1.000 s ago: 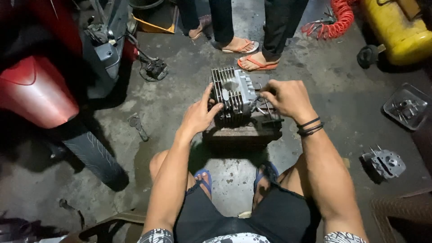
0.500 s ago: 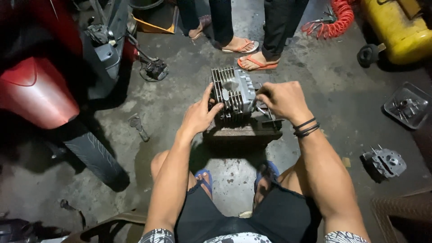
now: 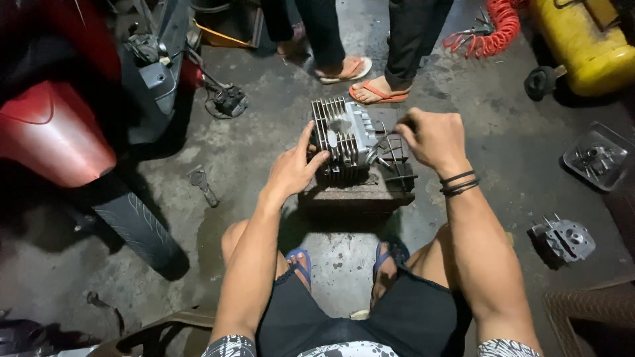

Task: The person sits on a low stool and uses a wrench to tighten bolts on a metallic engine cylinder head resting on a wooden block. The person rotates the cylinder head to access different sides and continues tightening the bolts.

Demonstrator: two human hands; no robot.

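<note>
A grey finned engine cylinder [image 3: 344,135] rests on a low wooden block [image 3: 357,195] on the concrete floor in front of me. My left hand [image 3: 294,165] presses against the cylinder's left side, fingers spread along the fins. My right hand [image 3: 426,135] is closed around a thin metal tool [image 3: 383,139] whose tip reaches the cylinder's right side. Black bands circle my right wrist.
A red motorcycle [image 3: 59,132] and its tyre [image 3: 139,228] stand at left. Two other people's sandalled feet [image 3: 360,79] are just beyond the cylinder. A yellow tank [image 3: 582,46] and red coiled hose [image 3: 493,30] lie far right; a parts tray [image 3: 598,155] and engine part [image 3: 565,238] at right.
My right hand has shifted slightly on the tool at the cylinder's right side. My left hand stays on the fins.
</note>
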